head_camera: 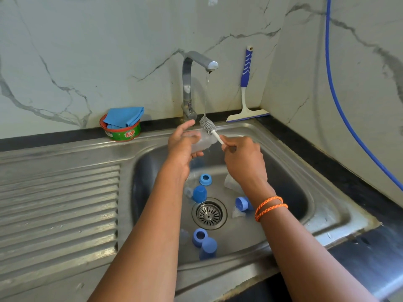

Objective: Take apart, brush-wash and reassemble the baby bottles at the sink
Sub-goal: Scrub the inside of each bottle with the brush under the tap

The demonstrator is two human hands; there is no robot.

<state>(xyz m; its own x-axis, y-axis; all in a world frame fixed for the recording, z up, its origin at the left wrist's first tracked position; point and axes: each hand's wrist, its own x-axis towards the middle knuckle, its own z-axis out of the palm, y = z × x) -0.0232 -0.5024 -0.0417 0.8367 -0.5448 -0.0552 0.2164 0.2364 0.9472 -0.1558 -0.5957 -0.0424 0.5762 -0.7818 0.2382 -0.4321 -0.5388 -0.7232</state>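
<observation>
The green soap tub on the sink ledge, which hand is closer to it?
Left. The left hand, holding the clear bottle, is just right of the green soap tub; the right hand is farther right.

Bottle caps (199,193) in sink (316,205)

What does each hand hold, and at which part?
The left hand grips the clear bottle around its body. The right hand grips the brush by its white handle, bristles under the water.

Bottle (201,141) and brush (209,126) under tap (192,83)
</observation>
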